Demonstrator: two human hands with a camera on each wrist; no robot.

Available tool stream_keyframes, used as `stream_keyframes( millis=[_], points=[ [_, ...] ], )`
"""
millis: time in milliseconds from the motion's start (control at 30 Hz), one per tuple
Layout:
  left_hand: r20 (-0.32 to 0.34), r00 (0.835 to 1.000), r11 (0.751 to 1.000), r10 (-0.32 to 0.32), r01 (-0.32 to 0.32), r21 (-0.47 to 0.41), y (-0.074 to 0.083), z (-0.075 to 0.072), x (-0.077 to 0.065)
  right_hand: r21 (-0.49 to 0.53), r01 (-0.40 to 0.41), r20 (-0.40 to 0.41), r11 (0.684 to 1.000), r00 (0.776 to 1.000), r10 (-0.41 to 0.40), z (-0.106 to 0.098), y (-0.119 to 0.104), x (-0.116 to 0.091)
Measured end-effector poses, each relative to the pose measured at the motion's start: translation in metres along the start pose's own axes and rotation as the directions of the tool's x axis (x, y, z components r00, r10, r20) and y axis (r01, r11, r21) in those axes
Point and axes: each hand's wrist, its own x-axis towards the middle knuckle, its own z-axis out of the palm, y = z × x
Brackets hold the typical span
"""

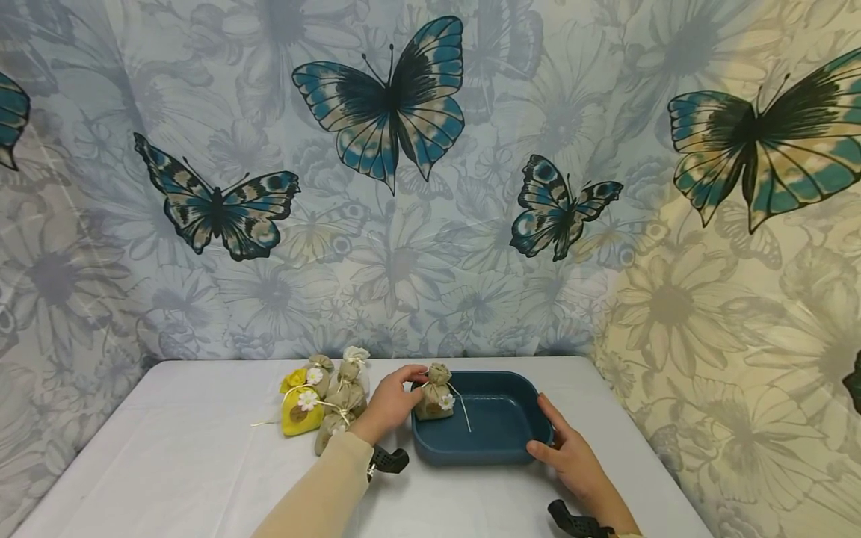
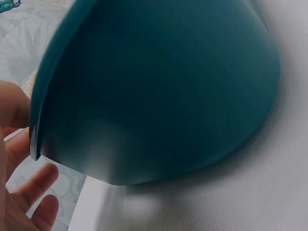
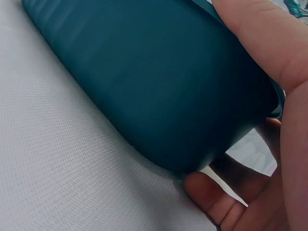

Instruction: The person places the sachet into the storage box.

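A small beige drawstring pouch with a white flower and a loose cord stands upright at the left end inside a dark blue rectangular dish. My left hand reaches over the dish's left rim and holds the pouch between thumb and forefinger. In the left wrist view its other fingers spread outside the dish wall. At the opposite end my right hand grips the dish, thumb over the front right rim, fingers along the end wall. The right wrist view shows fingertips low against the dish.
Left of the dish sit several more pouches, a yellow one with a white flower and beige ones, close to my left forearm. A white cloth covers the table. Behind hangs a butterfly-print curtain.
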Motion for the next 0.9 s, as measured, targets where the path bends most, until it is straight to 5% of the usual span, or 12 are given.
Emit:
stream_keyframes(
  millis=[267,400,567,700,900],
  points=[
    [0.0,1.0,0.998,-0.011,0.011,-0.067,0.004,-0.003,-0.005,-0.007,-0.01,0.0,1.0,1.0,0.01,0.0,0.0,-0.001],
    [-0.005,0.999,0.996,-0.04,0.04,-0.08,0.022,-0.014,-0.015,-0.01,-0.014,0.004,1.0,1.0,0.014,0.0,0.0,-0.001],
    [0.037,0.999,0.997,0.024,-0.021,-0.081,0.048,-0.046,-0.03,-0.006,-0.004,0.003,1.0,1.0,0.004,0.001,0.0,0.0],
    [0.093,0.991,0.995,0.101,-0.1,-0.016,0.053,-0.076,-0.042,0.011,-0.014,0.005,1.0,1.0,0.014,0.001,0.0,0.0],
    [0.154,0.979,0.99,0.135,-0.14,0.026,0.05,-0.117,-0.063,0.006,-0.009,0.0,1.0,1.0,0.009,0.0,0.002,0.0]
  ],
)
